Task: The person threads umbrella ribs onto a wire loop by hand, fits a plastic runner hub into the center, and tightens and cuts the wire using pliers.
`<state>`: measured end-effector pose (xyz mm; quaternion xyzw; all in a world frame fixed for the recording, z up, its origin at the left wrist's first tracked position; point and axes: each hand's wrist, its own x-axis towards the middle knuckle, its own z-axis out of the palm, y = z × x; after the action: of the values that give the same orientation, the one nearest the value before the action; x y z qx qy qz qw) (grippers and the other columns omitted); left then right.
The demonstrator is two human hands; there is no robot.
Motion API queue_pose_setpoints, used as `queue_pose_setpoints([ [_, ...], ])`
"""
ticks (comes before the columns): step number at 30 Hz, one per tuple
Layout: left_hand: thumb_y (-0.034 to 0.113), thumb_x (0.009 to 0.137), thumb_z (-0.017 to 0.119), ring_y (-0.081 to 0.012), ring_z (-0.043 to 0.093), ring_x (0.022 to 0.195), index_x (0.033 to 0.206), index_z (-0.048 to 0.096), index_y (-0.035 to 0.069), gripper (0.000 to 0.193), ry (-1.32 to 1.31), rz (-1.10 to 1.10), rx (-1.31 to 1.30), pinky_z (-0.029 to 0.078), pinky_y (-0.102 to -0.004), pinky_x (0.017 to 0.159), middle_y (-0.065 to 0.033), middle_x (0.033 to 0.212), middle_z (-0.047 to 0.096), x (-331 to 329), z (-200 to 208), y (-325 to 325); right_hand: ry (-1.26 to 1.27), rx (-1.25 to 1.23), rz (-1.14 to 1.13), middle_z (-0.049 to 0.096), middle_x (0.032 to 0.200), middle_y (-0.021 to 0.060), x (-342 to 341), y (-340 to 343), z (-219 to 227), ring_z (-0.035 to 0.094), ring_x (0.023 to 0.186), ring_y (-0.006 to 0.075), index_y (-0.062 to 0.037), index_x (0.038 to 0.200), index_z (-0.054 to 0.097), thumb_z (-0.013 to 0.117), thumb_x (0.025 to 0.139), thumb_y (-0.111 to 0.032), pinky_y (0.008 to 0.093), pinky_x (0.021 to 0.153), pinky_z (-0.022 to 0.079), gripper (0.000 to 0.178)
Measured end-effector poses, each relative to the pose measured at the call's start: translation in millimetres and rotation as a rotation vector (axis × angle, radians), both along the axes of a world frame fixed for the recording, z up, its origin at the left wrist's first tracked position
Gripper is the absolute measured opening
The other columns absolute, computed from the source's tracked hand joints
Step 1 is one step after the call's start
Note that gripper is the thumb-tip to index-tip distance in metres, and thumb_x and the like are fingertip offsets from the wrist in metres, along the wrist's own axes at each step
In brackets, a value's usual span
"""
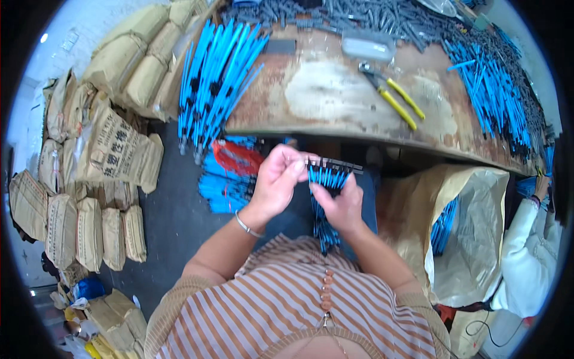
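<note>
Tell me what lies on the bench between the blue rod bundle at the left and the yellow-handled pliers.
In the head view, between the blue rod bundle and the yellow-handled pliers lies only bare, worn bench top, with a pale patch.

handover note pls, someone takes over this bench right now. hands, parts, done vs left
Left hand: grip closed on the top of a bundle of blue rods, at the black end pieces.
Right hand: grip around the bundle's middle, steadying it over the lap.
Blue rods: one pile on the workbench's left end, one on its right, more in the open sack.
Yellow-handled pliers lie unused on the bench.
Done: one bundle gathered. Left: both large piles.
</note>
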<state>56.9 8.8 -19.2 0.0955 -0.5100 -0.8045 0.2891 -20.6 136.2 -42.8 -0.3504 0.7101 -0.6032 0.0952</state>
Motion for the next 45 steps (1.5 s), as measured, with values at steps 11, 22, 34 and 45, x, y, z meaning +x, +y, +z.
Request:
queue_pose_setpoints([
  [11, 0.016, 0.079, 0.064, -0.0129, 0.059, 0.08, 0.091, 0.057, 0.002, 0.02, -0.582, -0.141, -1.097, 0.049, -0.0273, 0.072, -0.0088, 0.089, 0.064, -107.5, 131.2, -168.2, -0.238, 0.04, 0.005, 0.066, 0.077, 0.0085, -25.2, -3.9, -3.5, 0.063, 0.068, 0.015, -0.0019, 0.091, 0.054, 0.073, 0.072, -0.012, 0.0288, 0.063, 0.049, 0.028],
  [22, 0.02, 0.078, 0.057, -0.036, 0.06, 0.092, 0.098, 0.059, 0.005, 0.026, -1.1, 0.288, -1.982, 0.05, -0.0412, 0.075, -0.0183, 0.095, 0.063, -254.2, 56.7, -205.2, -0.212, -0.01, 0.068, 0.066, 0.077, 0.0078, -34.6, -6.9, 1.5, 0.064, 0.067, 0.0144, -0.002, 0.092, 0.054, 0.073, 0.072, -0.012, 0.0281, 0.062, 0.05, 0.029],
  [34, 0.004, 0.085, 0.057, -0.0157, 0.061, 0.078, 0.124, 0.047, 0.005, 0.041, -0.112, -0.344, 0.166, 0.051, -0.0253, 0.068, -0.0109, 0.093, 0.063, -40.5, 47.2, -66.6, -0.163, -0.024, 0.018, 0.066, 0.08, 0.0078, -23.5, 1.5, -2.7, 0.064, 0.071, 0.0145, -0.0021, 0.097, 0.056, 0.071, 0.073, -0.014, 0.0295, 0.067, 0.049, 0.031],
  [45, 0.01, 0.088, 0.054, -0.0198, 0.06, 0.086, 0.127, 0.045, 0.005, 0.041, -0.068, -0.324, 0.174, 0.05, -0.0315, 0.078, -0.0168, 0.106, 0.058, -18.8, 20.6, -45.2, -0.138, 0.012, 0.006, 0.065, 0.081, 0.0084, -14.4, 1.5, 2.8, 0.061, 0.071, 0.0142, -0.0015, 0.099, 0.054, 0.071, 0.075, -0.017, 0.0285, 0.069, 0.048, 0.033],
])
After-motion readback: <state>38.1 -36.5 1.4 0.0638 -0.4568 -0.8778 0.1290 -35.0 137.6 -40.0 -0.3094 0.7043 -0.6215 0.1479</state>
